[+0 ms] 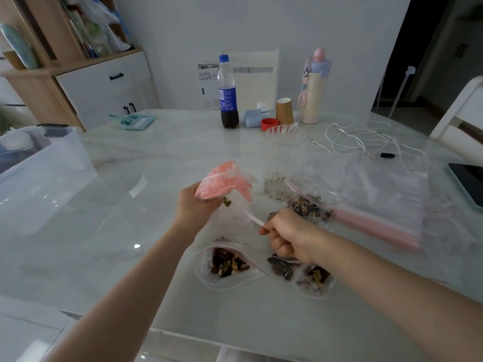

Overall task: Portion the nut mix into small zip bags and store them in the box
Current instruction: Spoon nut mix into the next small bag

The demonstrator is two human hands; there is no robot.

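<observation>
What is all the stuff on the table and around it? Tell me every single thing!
Filled zip bags: three, clear with brown nuts, near table edge and by the jar.
Held zip bag: one, clear, few nuts inside, between the hands.
Pink bundle: one, in left hand.
Jar: one, clear, almost empty, table middle.
Empty bag stack: clear with pink strips, right.
Storage box: one, clear, left.
Soda bottle: one, blue label, far side.
Paper cup: one, brown.
Red lid: one.
Flask: one, pink and cream.
Cables: white, right.
Dustpan brush: one, teal.
Tablet: dark, right edge.
Left hand: grips bundle.
Right hand: pinches bag.
</observation>
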